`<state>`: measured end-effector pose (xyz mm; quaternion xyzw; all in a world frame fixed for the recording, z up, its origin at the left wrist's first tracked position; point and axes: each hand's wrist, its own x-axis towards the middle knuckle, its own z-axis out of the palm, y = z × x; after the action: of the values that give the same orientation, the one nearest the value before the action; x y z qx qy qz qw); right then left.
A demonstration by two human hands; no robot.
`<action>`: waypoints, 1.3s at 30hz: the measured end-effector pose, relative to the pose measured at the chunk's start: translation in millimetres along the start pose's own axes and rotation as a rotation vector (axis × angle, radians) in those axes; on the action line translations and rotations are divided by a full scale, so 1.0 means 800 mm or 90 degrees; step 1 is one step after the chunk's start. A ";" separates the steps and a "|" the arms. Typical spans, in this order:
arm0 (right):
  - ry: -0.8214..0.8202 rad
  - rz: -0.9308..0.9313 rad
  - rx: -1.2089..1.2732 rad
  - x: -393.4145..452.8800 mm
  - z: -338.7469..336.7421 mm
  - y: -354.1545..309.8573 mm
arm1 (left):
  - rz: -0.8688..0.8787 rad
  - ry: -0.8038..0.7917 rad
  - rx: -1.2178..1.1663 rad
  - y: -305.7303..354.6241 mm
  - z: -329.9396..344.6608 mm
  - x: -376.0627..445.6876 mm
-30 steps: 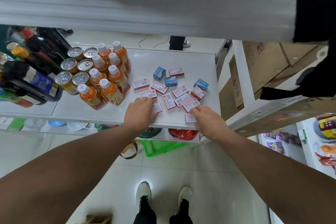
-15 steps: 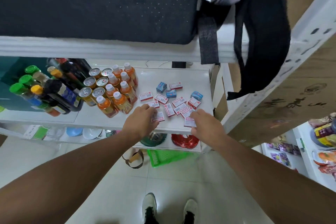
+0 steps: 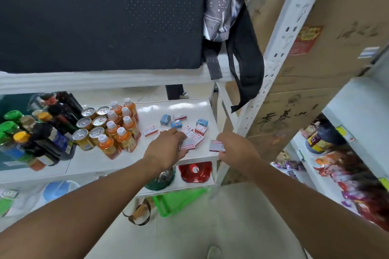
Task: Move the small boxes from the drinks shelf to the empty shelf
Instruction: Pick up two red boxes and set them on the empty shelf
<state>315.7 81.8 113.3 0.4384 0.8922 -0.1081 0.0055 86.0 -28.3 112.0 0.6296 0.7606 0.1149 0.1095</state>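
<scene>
Since a second ago the right hand has pinched a white-and-red box and dragged it to the drinks shelf front edge, clear of the small boxes, so I'd say the first pickup is underway. The left hand still lies over the pile right of the orange bottles; can't tell if it's gripping. Camera's tilted up, showing more black bag.

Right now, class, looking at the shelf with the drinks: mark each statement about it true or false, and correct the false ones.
1. The small boxes lie right of the orange bottles. True.
2. All the boxes are blue. False: most are red and white.
3. The left hand is over the boxes. True.
4. The cans lie on their sides. False: they stand upright.
5. A black strap hangs from the shelf above. True.
</scene>
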 end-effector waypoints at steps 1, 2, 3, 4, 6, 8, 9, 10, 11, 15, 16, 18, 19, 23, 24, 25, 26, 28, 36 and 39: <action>0.004 0.022 0.005 -0.016 -0.001 -0.002 | 0.012 -0.011 -0.012 -0.002 0.004 -0.008; 0.006 0.040 0.002 -0.033 0.000 -0.005 | 0.024 -0.019 -0.025 -0.003 0.007 -0.018; 0.009 0.054 -0.009 -0.049 0.001 -0.008 | 0.042 -0.021 -0.030 -0.004 0.011 -0.027; 0.008 0.070 -0.012 -0.064 0.001 -0.011 | 0.061 -0.022 -0.034 -0.003 0.013 -0.035; 0.011 0.101 0.010 -0.092 0.002 -0.016 | 0.091 -0.024 -0.040 -0.001 0.016 -0.047; 0.021 0.132 0.029 -0.120 0.001 -0.020 | 0.115 -0.039 -0.044 0.004 0.017 -0.056; 0.025 0.151 0.028 -0.133 0.002 -0.019 | 0.130 -0.048 -0.041 0.009 0.016 -0.059; 0.029 0.171 0.027 -0.147 0.001 -0.018 | 0.148 -0.055 -0.037 0.017 0.014 -0.061; 0.031 0.190 0.027 -0.161 -0.001 -0.016 | 0.166 -0.058 -0.036 0.026 0.012 -0.062; 0.047 0.263 0.032 -0.217 -0.015 0.006 | 0.236 -0.063 -0.031 0.081 0.012 -0.062; 0.057 0.277 0.027 -0.229 -0.019 0.013 | 0.252 -0.062 -0.033 0.095 0.014 -0.062; 0.074 0.321 0.031 -0.260 -0.027 0.034 | 0.297 -0.067 -0.033 0.134 0.022 -0.063; 0.080 0.341 0.036 -0.273 -0.029 0.044 | 0.319 -0.071 -0.034 0.152 0.027 -0.063; 0.109 0.422 0.038 -0.331 -0.037 0.097 | 0.392 -0.086 -0.025 0.238 0.040 -0.054; 0.113 0.438 0.035 -0.347 -0.038 0.111 | 0.413 -0.088 -0.018 0.262 0.044 -0.051; 0.116 0.453 0.033 -0.363 -0.039 0.126 | 0.433 -0.090 -0.011 0.286 0.049 -0.049; 0.115 0.468 0.030 -0.381 -0.041 0.141 | 0.449 -0.095 -0.006 0.312 0.053 -0.048; 0.110 0.493 0.020 -0.417 -0.043 0.172 | 0.481 -0.108 0.005 0.365 0.065 -0.050; 0.124 0.575 0.052 -0.540 -0.038 0.288 | 0.593 -0.141 0.024 0.550 0.137 -0.062; 0.111 0.603 0.063 -0.578 -0.026 0.326 | 0.605 -0.162 0.025 0.602 0.166 -0.062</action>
<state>806.6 -120.7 133.3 0.8036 0.5854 -0.0991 -0.0418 585.4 15.0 137.2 0.9179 0.3717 0.0602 0.1247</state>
